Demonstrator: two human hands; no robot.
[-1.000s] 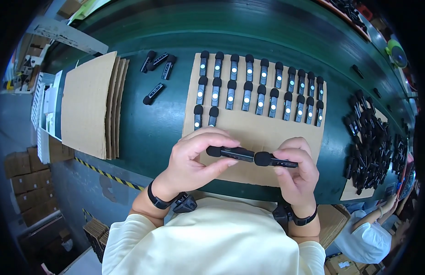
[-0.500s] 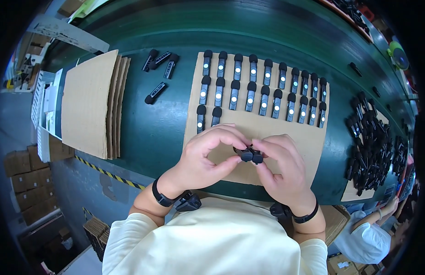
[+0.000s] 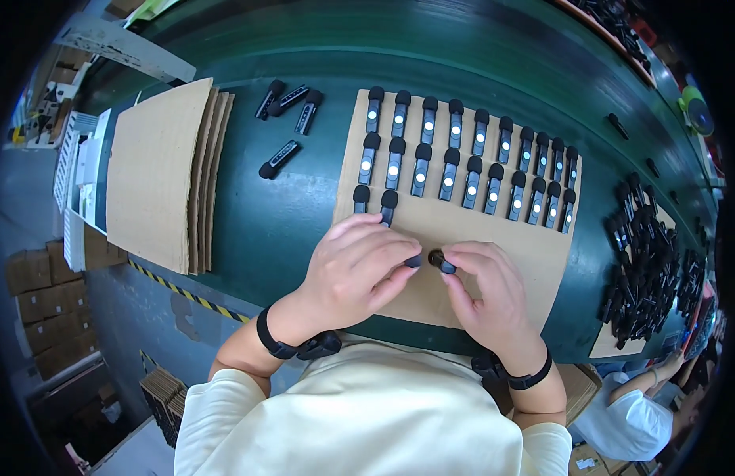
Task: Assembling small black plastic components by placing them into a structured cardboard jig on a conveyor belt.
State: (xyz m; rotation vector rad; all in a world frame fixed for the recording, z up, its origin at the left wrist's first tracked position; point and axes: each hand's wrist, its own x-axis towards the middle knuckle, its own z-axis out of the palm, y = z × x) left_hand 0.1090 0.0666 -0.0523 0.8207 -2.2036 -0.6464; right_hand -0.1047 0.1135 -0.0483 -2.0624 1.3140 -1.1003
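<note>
Between the thumb and fingers of my left hand (image 3: 353, 268) a small black microphone is pinched; only its dark end (image 3: 414, 260) shows. My right hand (image 3: 488, 292) grips another small black microphone (image 3: 441, 261), seen nearly end-on, a short gap away from the first. Both hands hover over the near part of a cardboard sheet (image 3: 494, 258). Beyond them, foam-tipped microphones (image 3: 449, 176) with glowing white dots lie on the sheet in two full rows. A third, short row (image 3: 388, 208) is partly covered by my left hand.
Several loose microphones (image 3: 279, 159) lie left of the sheet on the green table (image 3: 264, 222). Farther left stands a stack of cardboard sheets (image 3: 157, 182). At the right is a large heap of black microphones (image 3: 641, 262), with a co-worker's white sleeve (image 3: 625, 416) below it.
The two microphones were held side by side, touching; my hands have drawn them apart. My left hand has turned over and covers more of the short row. The view has shifted slightly.
</note>
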